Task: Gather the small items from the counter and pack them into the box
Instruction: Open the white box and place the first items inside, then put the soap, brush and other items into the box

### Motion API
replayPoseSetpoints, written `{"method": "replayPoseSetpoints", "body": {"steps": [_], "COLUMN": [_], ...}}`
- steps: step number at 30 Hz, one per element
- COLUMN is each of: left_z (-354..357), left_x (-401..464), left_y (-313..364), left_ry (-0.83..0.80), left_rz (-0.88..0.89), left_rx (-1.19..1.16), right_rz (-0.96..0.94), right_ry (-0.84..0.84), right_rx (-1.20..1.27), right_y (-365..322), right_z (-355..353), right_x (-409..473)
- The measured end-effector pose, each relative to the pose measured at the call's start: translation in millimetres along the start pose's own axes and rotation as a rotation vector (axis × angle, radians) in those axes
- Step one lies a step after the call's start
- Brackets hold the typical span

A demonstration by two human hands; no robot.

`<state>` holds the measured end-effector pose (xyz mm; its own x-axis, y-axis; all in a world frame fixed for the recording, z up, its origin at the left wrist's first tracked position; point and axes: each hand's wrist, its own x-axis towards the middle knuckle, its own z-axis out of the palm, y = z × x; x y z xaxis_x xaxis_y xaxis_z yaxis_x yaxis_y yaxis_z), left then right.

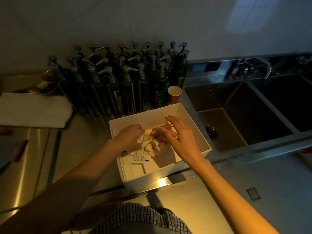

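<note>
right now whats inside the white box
Inside the white box lie a printed paper packet and crumpled red-and-white wrappers. Both hands, left and right, cover part of the pile, so anything beneath them is hidden.

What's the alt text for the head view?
Both hands reach into an open white box on a steel counter: left hand touching small packets, right hand open above them. Behind stand dark pump bottles and a paper cup; a sink lies right.

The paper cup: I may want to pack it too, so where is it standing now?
In the head view the paper cup stands upright just behind the white box, between the pump bottles and the sink.
</note>
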<state>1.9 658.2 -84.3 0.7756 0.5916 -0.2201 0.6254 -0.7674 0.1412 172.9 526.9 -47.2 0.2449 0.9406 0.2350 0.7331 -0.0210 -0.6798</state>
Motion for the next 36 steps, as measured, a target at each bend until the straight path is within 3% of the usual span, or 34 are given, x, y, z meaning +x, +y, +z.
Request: {"method": "replayPoseSetpoints", "body": {"steps": [5,10,17,21,27,36], "left_z": [-0.4,-11.7,-39.2,-55.6,-64.2,3.2], "left_x": [1.1,-8.0,-35.8,-57.5,-115.1,-231.2], "left_y": [0.7,4.9,9.8,4.4,-10.0,-30.6], "left_ry": [0.000,0.103,0.556,0.784,0.953,0.952], "left_rz": [0.006,-0.011,-0.089,-0.214,-0.480,-0.903], "left_rx": [-0.025,-0.149,-0.203,-0.137,0.003,0.107], "right_rz": [0.018,0.007,-0.112,-0.224,-0.409,-0.696], "right_ry": [0.013,0.012,0.015,-0.003,0.008,-0.182], "right_rx": [-0.003,0.005,0.003,-0.015,-0.060,-0.006], "right_y": [-5.4,-9.8,-29.7,-58.0,-107.4,-165.3], "right_z": [1.1,-2.9,-8.7,0.0,34.6,126.1], "right_x": [0.5,4.0,31.6,53.5,65.5,24.5]}}
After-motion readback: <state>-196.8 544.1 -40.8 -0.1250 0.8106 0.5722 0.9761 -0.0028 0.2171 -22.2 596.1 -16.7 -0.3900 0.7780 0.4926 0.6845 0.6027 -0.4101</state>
